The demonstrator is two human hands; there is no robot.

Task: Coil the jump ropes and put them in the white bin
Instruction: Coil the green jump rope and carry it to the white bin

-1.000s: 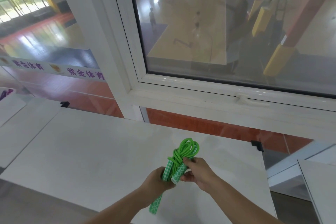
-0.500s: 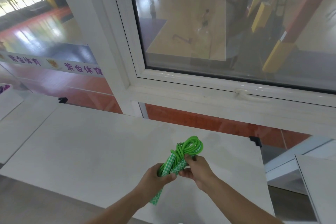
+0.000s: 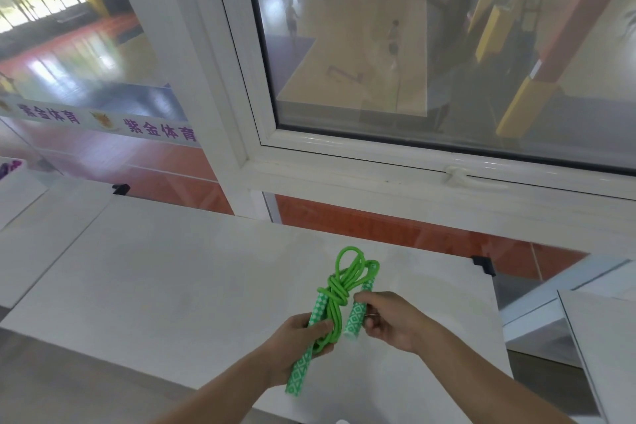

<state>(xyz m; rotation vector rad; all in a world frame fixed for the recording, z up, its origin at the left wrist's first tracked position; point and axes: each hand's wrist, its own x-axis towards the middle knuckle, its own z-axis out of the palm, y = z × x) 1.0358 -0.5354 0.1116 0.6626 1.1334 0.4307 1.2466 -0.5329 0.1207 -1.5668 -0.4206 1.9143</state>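
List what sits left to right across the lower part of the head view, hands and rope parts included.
left hand → left handle → bundled green cord → right handle → right hand → black corner cap on the white table.

Bright green jump rope [image 3: 339, 289] (handles green-and-white diamond-patterned) above a plain white table [image 3: 165, 286].

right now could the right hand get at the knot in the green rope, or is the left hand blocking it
Probably yes. The right hand pinches one handle just beside the knot, and the left hand grips the rope bundle and the other handle lower down, so the knot sits uncovered above it.
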